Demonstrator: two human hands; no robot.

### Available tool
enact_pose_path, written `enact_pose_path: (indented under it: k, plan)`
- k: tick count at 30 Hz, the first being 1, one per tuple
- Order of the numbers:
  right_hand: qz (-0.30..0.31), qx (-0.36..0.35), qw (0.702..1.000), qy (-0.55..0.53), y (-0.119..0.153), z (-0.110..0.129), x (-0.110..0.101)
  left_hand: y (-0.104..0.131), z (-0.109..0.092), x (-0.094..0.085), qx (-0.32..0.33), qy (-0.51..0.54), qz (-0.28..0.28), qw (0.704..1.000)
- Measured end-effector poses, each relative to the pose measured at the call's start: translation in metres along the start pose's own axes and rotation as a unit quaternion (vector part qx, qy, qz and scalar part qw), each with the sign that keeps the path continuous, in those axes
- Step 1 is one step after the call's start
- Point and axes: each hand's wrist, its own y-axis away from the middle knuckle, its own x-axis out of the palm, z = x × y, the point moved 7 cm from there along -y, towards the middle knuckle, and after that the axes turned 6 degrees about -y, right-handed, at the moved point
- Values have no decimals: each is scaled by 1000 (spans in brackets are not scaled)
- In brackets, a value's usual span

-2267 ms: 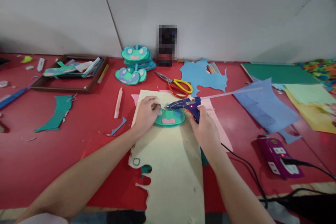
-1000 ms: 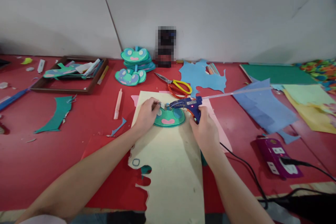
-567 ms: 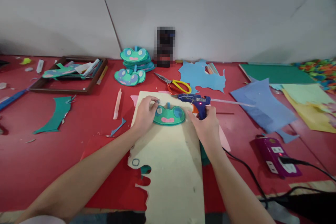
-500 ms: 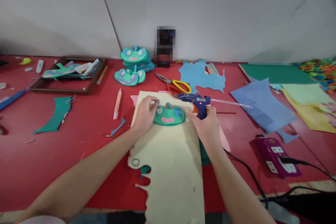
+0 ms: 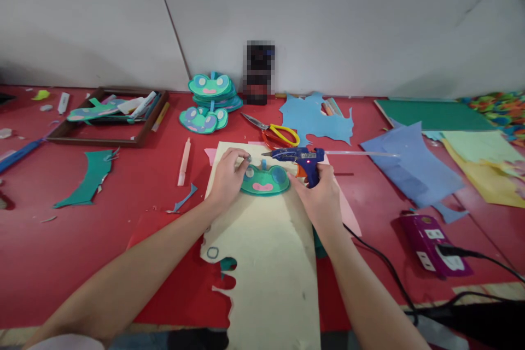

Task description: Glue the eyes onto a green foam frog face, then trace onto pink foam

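Note:
A green felt frog face with a pink mouth and blue eye patches lies on a cream sheet. At its upper left, my left hand pinches a tiny piece too small to make out. My right hand is closed around the handle of a blue glue gun, with fingertips beside the frog face's right end. The gun's nozzle points left, just above the face and near my left fingertips. A clear glue stick sticks out of the gun's back.
Yellow-handled scissors lie behind the sheet, near stacked frog faces. A wooden frame with markers stands at the left. Blue felt and a purple power strip are at the right; a black cord runs past my right arm.
My right hand has brought the glue gun left, so its nozzle is closer to my left fingertips. My left hand has hardly moved.

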Motion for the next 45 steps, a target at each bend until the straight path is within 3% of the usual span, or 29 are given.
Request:
enact_pose_path:
  k: [19,25,31,36,41,45]
  plan:
    - [-6,-29,997,74,8,5,4,3,-7,-1,47,-37,-17,998]
    - [-11,-24,999,32,8,8,0,3,-11,0,66,-50,-5,997]
    - [-7,58,997,-46,-3,-9,-8,4,-13,3,48,-16,28,998]
    - [-42,101,994,-27,-17,-23,-30,4,-9,11,23,68,60,996]
    - [-92,83,992,31,-36,-44,-51,4,-7,11,19,70,54,996]
    - [-116,81,989,53,-47,-63,-57,4,-5,11,12,82,58,995]
